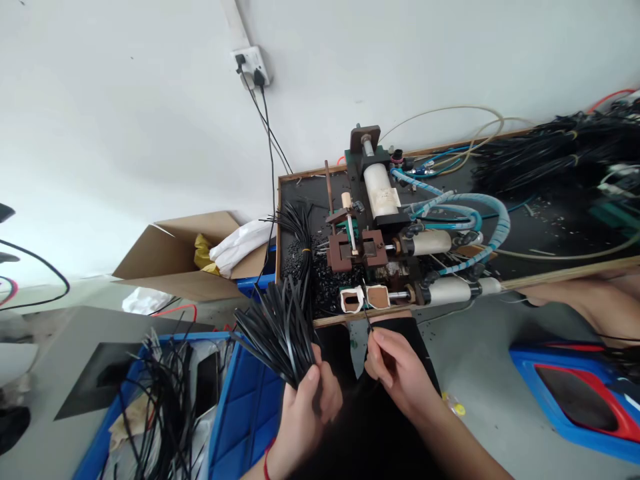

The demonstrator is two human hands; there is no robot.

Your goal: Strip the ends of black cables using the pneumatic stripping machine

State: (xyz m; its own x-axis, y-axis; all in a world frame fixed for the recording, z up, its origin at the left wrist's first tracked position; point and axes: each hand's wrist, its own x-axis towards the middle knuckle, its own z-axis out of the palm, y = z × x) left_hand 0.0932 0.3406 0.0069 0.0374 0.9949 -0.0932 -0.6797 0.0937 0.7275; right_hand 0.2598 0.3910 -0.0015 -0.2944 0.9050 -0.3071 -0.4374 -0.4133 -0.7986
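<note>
My left hand (307, 403) is closed round a thick bundle of black cable pieces (280, 330) that fans up and to the left. My right hand (393, 363) pinches a single black cable piece (369, 325) and points its tip toward the white and brown fixture blocks (364, 298) at the front of a small pneumatic machine (380, 227) on the black bench. More black cables (299, 230) lie to the left of the machine.
A blue crate (240, 407) holding loose black cables stands at lower left. An open cardboard box (190, 257) sits behind it. Another person's arm (580, 297) reaches in at right, above a blue and red tray (575, 390). A large pile of black cables (555, 153) lies at back right.
</note>
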